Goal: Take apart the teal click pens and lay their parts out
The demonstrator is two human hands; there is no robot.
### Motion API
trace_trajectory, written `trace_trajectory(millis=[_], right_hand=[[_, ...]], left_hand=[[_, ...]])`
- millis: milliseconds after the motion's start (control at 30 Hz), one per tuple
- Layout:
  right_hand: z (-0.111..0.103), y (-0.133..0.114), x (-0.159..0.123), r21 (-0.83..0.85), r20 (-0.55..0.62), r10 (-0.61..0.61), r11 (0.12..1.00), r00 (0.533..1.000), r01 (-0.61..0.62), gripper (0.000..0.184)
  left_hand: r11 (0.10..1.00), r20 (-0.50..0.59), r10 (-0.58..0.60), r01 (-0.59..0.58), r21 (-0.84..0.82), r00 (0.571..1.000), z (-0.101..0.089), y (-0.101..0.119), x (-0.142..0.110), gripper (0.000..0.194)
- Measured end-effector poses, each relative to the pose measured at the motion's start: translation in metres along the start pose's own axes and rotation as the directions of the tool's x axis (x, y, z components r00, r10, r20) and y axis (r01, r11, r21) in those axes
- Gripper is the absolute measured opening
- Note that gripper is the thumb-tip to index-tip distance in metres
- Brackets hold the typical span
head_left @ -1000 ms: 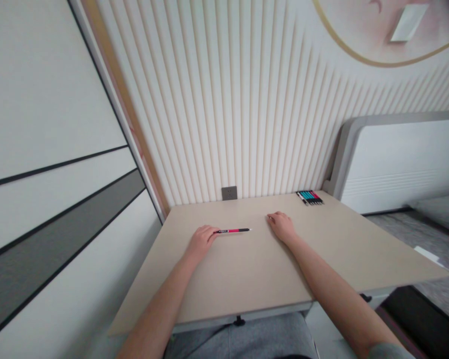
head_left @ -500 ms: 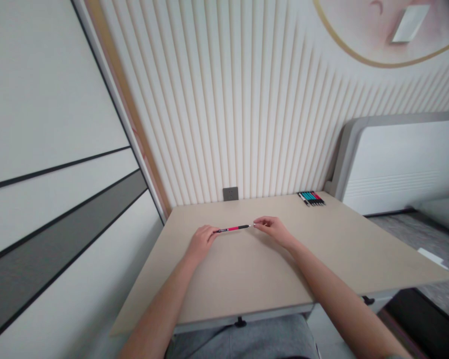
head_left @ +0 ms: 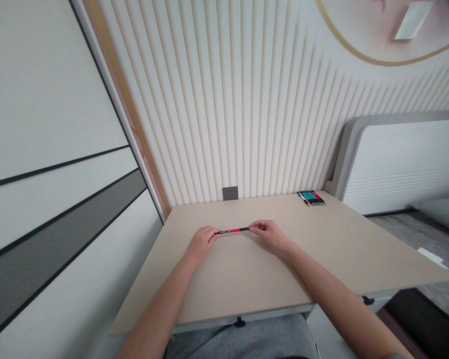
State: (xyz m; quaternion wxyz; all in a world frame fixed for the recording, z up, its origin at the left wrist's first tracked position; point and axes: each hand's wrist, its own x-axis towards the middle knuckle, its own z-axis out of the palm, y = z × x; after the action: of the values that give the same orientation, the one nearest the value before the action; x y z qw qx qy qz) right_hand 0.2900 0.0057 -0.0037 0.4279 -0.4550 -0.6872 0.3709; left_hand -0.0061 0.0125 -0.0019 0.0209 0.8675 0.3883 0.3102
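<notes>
Since the earlier frame the right hand has slid in across the tabletop and now sits at the pen's right end, while the left hand is at the pen's other end. The hands are therefore close together but not touching, with only the slim pink-and-black pen between them. The pen lies on the pale beige table, directly ahead of the person and level between the two hands. Its long axis runs almost side to side, rising very slightly toward the right hand, and its pale metal tip appears to point at the right fingertips. The step in hand looks like bringing both hands to the pen's two ends. From this far-off, low-detail view, the fingers seem to be at or against those ends, but I cannot tell whether either hand is actually gripping the pen, as it still appears to lie on the table. Raising it would call for the fingers to close firmly on the narrow barrel, and keeping it level would call for both ends to be steadied. Well ahead of the right hand, a row of coloured pens lies near the table's far corner.
</notes>
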Motion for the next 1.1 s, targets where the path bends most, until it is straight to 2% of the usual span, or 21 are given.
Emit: trace_trajectory(millis=[233, 400, 567, 767, 833, 933, 1100], right_hand=[[0.005, -0.006, -0.005, -0.105, 0.033, 0.028, 0.994, 0.999, -0.024, 0.055], [0.002, -0.011, -0.006, -0.120, 0.011, -0.094, 0.988, 0.995, 0.095, 0.036], [0.001, -0.011, -0.007, -0.139, 0.000, -0.090, 0.986, 0.996, 0.090, 0.033], [0.004, -0.006, -0.007, -0.157, 0.068, -0.042, 0.986, 0.997, 0.053, 0.052], [0.004, -0.006, -0.006, -0.155, 0.066, -0.057, 0.986, 0.996, 0.066, 0.048], [0.003, -0.008, -0.006, -0.170, 0.048, -0.098, 0.980, 0.994, 0.105, 0.032], [0.002, -0.011, -0.007, -0.186, 0.028, -0.117, 0.975, 0.993, 0.120, 0.024]], left_hand=[[0.999, -0.028, -0.019, 0.018, -0.028, 0.999, -0.001, 0.003, 0.001, 0.019], [0.998, -0.054, -0.042, 0.039, -0.040, 0.998, -0.003, 0.004, 0.002, 0.018], [0.998, -0.054, -0.035, 0.032, -0.055, 0.998, -0.002, 0.003, 0.002, 0.017], [0.999, -0.041, -0.023, 0.021, -0.050, 0.999, 0.000, 0.000, 0.001, 0.017], [0.999, -0.049, -0.032, 0.029, -0.045, 0.998, 0.000, 0.000, 0.001, 0.017], [0.999, -0.056, -0.034, 0.032, -0.043, 0.998, -0.001, 0.001, 0.001, 0.017], [1.000, -0.055, -0.015, 0.014, -0.023, 0.998, -0.002, 0.003, 0.002, 0.017]])
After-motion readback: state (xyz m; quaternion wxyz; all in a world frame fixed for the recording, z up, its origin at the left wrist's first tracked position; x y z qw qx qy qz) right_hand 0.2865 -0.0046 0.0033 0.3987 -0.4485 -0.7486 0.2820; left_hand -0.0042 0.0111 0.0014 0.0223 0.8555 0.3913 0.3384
